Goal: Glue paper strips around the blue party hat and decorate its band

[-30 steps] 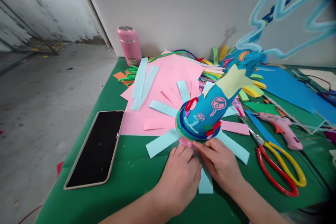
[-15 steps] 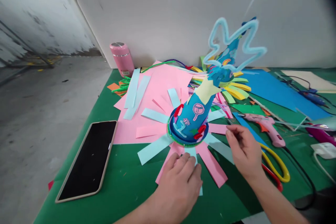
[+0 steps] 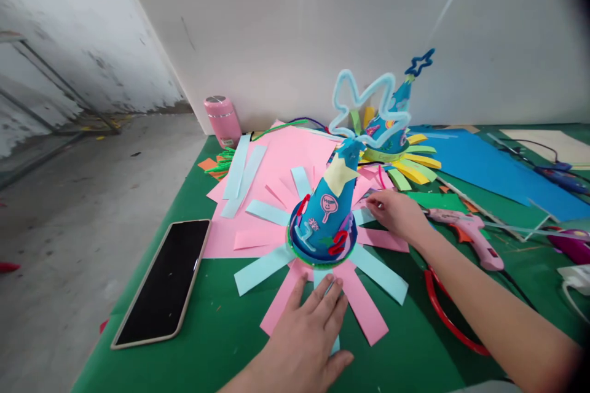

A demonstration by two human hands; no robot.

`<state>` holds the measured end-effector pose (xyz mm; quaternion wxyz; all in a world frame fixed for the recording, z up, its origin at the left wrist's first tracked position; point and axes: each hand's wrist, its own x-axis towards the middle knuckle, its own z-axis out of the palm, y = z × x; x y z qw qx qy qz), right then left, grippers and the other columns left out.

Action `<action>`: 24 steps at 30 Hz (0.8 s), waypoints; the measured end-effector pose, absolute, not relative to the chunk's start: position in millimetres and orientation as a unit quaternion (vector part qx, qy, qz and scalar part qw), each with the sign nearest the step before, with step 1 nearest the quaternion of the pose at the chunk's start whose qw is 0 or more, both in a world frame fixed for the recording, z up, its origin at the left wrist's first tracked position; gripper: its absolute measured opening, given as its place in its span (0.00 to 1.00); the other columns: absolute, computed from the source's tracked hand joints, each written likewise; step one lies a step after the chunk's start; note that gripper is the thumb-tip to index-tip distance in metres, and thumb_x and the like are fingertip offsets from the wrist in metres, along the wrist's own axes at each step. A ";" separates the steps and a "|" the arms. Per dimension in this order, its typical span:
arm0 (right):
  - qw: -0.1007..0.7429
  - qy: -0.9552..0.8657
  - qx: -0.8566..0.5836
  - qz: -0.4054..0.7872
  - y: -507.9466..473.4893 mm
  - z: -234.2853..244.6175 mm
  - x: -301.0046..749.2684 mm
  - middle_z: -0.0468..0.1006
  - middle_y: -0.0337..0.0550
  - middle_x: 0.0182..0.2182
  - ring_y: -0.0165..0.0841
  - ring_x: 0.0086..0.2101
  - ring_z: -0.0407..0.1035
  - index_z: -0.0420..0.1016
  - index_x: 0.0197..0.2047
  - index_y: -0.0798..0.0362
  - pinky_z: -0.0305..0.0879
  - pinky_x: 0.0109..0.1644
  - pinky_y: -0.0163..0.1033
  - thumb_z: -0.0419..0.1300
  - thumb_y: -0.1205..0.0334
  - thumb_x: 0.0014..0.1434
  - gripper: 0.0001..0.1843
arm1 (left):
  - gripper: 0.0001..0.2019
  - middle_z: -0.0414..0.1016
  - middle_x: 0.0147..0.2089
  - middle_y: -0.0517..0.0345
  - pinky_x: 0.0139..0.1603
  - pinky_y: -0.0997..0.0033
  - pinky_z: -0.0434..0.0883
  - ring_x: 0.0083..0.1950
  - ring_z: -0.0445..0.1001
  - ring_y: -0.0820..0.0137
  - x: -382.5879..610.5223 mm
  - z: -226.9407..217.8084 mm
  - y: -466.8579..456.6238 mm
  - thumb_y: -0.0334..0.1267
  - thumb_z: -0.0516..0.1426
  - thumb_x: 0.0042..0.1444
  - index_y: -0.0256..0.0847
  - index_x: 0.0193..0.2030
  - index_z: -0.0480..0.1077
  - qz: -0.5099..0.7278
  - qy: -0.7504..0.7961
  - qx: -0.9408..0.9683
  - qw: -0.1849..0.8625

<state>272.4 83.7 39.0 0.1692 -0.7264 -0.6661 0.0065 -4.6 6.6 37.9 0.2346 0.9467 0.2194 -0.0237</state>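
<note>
A blue cone party hat [image 3: 329,212] stands with pink and light blue paper strips radiating from its rim. Decorations on it include a cream star [image 3: 340,177], a pink lollipop shape and red pieces, and a light blue pipe-cleaner star [image 3: 364,104] rises from its tip. My left hand [image 3: 308,334] lies flat in front of the hat, fingers apart, over a light blue strip and partly over a pink strip [image 3: 288,298]. To the hat's right, my right hand [image 3: 394,212] has its fingers closed at the outer end of a light blue paper strip [image 3: 363,216], which it partly hides.
Behind stands a second blue party hat [image 3: 391,126] with yellow and green strips. A phone [image 3: 163,282] lies at the left, near a pink flask [image 3: 224,123]. At the right are a pink glue gun [image 3: 465,230], red scissor handles [image 3: 447,313] and blue paper [image 3: 483,166].
My right hand has moved away from the pink strip, farther back to the light blue strip. My left hand has flattened, its fingers spreading. The view has shifted slightly.
</note>
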 end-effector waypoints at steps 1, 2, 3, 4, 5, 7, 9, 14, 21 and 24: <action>0.150 -0.669 -0.728 0.003 84.8 37.6 269.9 0.77 0.41 0.28 0.32 0.29 0.69 0.76 0.30 0.50 0.55 0.28 0.33 0.56 0.62 0.54 0.08 | 0.30 0.45 0.69 0.46 0.66 0.39 0.43 0.70 0.45 0.56 -5.0 35.6 6.2 0.52 0.40 0.64 0.37 0.67 0.51 -0.019 0.219 0.948 0.231; 0.135 -0.668 -0.732 -0.002 86.2 36.3 267.5 0.77 0.42 0.30 0.33 0.30 0.70 0.77 0.31 0.50 0.55 0.29 0.34 0.55 0.62 0.55 0.08 | 0.30 0.45 0.69 0.46 0.66 0.39 0.43 0.70 0.45 0.56 -5.4 33.1 5.9 0.52 0.40 0.64 0.37 0.67 0.51 -0.012 0.219 0.949 0.226; 0.124 -0.666 -0.736 -0.008 88.1 35.3 265.3 0.77 0.43 0.31 0.34 0.32 0.70 0.77 0.33 0.50 0.55 0.30 0.34 0.55 0.61 0.55 0.09 | 0.30 0.45 0.69 0.47 0.66 0.39 0.43 0.70 0.45 0.56 -5.8 30.7 5.6 0.52 0.40 0.64 0.37 0.67 0.50 -0.005 0.221 0.950 0.220; 0.114 -0.663 -0.740 -0.012 90.4 34.4 263.1 0.77 0.44 0.32 0.34 0.33 0.70 0.77 0.34 0.50 0.56 0.30 0.34 0.54 0.60 0.56 0.09 | 0.29 0.45 0.69 0.47 0.66 0.38 0.43 0.70 0.45 0.55 -6.2 28.8 5.4 0.52 0.40 0.64 0.37 0.67 0.51 0.001 0.224 0.951 0.214; 0.106 -0.659 -0.745 -0.015 93.1 33.8 260.8 0.78 0.44 0.33 0.35 0.34 0.71 0.76 0.35 0.50 0.56 0.31 0.34 0.55 0.59 0.56 0.09 | 0.29 0.45 0.69 0.47 0.66 0.38 0.43 0.70 0.45 0.55 -6.6 27.7 5.3 0.52 0.40 0.64 0.38 0.67 0.51 0.006 0.229 0.951 0.208; 0.092 -0.651 -0.753 -0.017 99.0 32.8 256.0 0.78 0.44 0.34 0.35 0.35 0.71 0.76 0.36 0.50 0.57 0.32 0.35 0.55 0.57 0.56 0.10 | 0.29 0.46 0.69 0.48 0.65 0.37 0.44 0.70 0.45 0.54 -7.4 28.4 5.4 0.52 0.40 0.64 0.38 0.66 0.52 0.001 0.242 0.949 0.201; 0.083 -0.641 -0.763 -0.016 104.5 31.8 251.3 0.78 0.45 0.35 0.36 0.35 0.72 0.75 0.37 0.51 0.58 0.33 0.35 0.56 0.56 0.55 0.11 | 0.29 0.47 0.69 0.48 0.65 0.37 0.45 0.70 0.46 0.54 -7.9 32.3 5.9 0.52 0.39 0.64 0.39 0.66 0.53 -0.014 0.254 0.947 0.198; 0.078 -0.609 -0.789 -0.012 111.4 29.1 247.2 0.79 0.47 0.35 0.37 0.35 0.72 0.74 0.38 0.53 0.58 0.33 0.36 0.54 0.63 0.55 0.10 | 0.28 0.50 0.68 0.47 0.65 0.41 0.48 0.69 0.49 0.55 -7.6 39.7 6.2 0.52 0.39 0.64 0.39 0.65 0.56 -0.013 0.263 0.948 0.180; 0.106 -0.601 -0.792 -0.008 108.1 28.5 254.6 0.79 0.50 0.34 0.37 0.32 0.72 0.73 0.39 0.55 0.58 0.31 0.36 0.50 0.67 0.56 0.12 | 0.27 0.52 0.68 0.47 0.66 0.43 0.47 0.69 0.50 0.56 -11.0 30.4 3.3 0.50 0.43 0.64 0.39 0.65 0.56 0.018 0.260 0.951 0.167; 0.146 -0.604 -0.783 -0.014 105.4 34.3 260.2 0.78 0.53 0.39 0.39 0.34 0.72 0.71 0.45 0.56 0.60 0.32 0.38 0.48 0.66 0.58 0.15 | 0.27 0.53 0.68 0.43 0.65 0.38 0.48 0.69 0.50 0.54 -10.3 25.8 1.9 0.49 0.43 0.63 0.38 0.64 0.56 0.031 0.260 0.948 0.181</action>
